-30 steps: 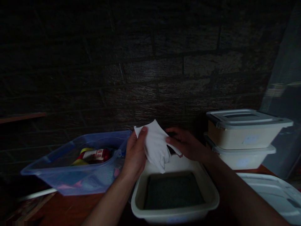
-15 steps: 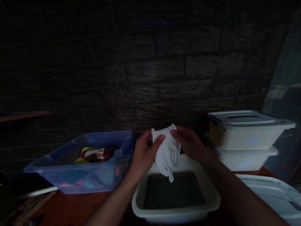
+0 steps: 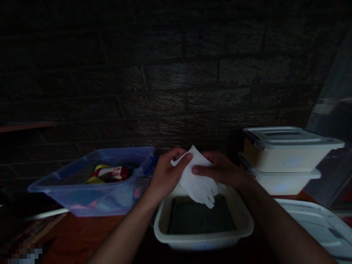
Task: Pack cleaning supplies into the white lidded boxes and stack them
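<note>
Both hands hold a white cloth glove [image 3: 198, 183], its fingers hanging down and its cuff end up. My left hand [image 3: 169, 172] pinches the cuff at the left, thumb on the near face. On the other side my right hand [image 3: 220, 169] grips the glove with its thumb across the front; its other fingers are partly hidden behind the cloth. Below the glove stands an open cream plastic bin [image 3: 203, 240] with a dark, flat thing [image 3: 200, 218] inside, whose kind I cannot make out.
At the left stands a clear bluish tub [image 3: 96, 192] holding a red bottle [image 3: 114, 173] and other items. Two lidded cream boxes [image 3: 283, 157] are stacked at the right, and a loose pale lid [image 3: 316, 227] lies before them. A dark brick wall [image 3: 170, 88] rises behind.
The glove's cuff has gone from stretched wide between the hands to bunched into a peak. My right hand has shifted down and left, its thumb now across the glove; the glove's fingers swing right.
</note>
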`<state>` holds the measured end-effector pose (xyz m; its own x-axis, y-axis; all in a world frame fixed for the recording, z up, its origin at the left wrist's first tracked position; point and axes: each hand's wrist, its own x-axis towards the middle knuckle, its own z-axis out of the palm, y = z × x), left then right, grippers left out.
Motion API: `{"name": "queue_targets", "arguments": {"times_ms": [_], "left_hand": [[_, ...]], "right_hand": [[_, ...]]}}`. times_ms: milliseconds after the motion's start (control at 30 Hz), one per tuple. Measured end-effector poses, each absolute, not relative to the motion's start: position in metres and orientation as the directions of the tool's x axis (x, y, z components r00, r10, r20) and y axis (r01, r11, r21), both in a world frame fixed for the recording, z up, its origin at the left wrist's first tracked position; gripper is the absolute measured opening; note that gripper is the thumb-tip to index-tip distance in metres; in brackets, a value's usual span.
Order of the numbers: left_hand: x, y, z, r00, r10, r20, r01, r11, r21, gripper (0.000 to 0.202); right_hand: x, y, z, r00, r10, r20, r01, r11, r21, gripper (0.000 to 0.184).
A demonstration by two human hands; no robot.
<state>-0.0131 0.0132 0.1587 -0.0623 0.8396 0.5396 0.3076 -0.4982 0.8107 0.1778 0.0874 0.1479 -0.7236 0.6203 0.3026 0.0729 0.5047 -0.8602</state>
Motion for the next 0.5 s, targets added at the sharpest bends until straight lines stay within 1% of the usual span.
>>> {"name": "queue_targets", "arguments": {"times_ms": [67,100,133,200,300,333,400,500], "left_hand": [[-0.012,0.011,0.16,-0.09,0.816,0.571,0.332,-0.517,0.789,0.024],[-0.012,0.01,0.161,-0.107,0.803,0.587,0.345,-0.523,0.779,0.023],[-0.012,0.01,0.162,-0.124,0.791,0.6,0.364,-0.526,0.769,0.023],[-0.014,0.009,0.163,-0.173,0.767,0.618,0.4,-0.519,0.755,0.023],[-0.019,0.009,0.167,-0.264,0.761,0.593,0.388,-0.479,0.787,0.026],[-0.021,0.009,0.169,-0.296,0.765,0.572,0.362,-0.464,0.808,0.027],[-0.025,0.007,0.171,-0.332,0.797,0.504,0.269,-0.433,0.861,0.027],[-0.034,0.003,0.17,-0.265,0.874,0.407,0.105,-0.393,0.913,0.024]], "right_hand": [[0.183,0.087,0.147,-0.787,0.607,0.109,0.191,0.409,-0.892,0.05],[0.186,0.087,0.146,-0.787,0.615,0.046,0.253,0.39,-0.886,0.056],[0.187,0.087,0.145,-0.777,0.629,0.011,0.298,0.384,-0.874,0.062],[0.189,0.086,0.143,-0.764,0.645,0.007,0.315,0.382,-0.869,0.067],[0.189,0.086,0.142,-0.792,0.608,0.05,0.21,0.35,-0.913,0.058],[0.19,0.086,0.142,-0.789,0.611,0.061,0.181,0.327,-0.928,0.055],[0.192,0.085,0.142,-0.75,0.658,0.068,0.131,0.248,-0.96,0.05],[0.203,0.082,0.141,-0.681,0.732,0.036,0.066,0.109,-0.992,0.042]]}}
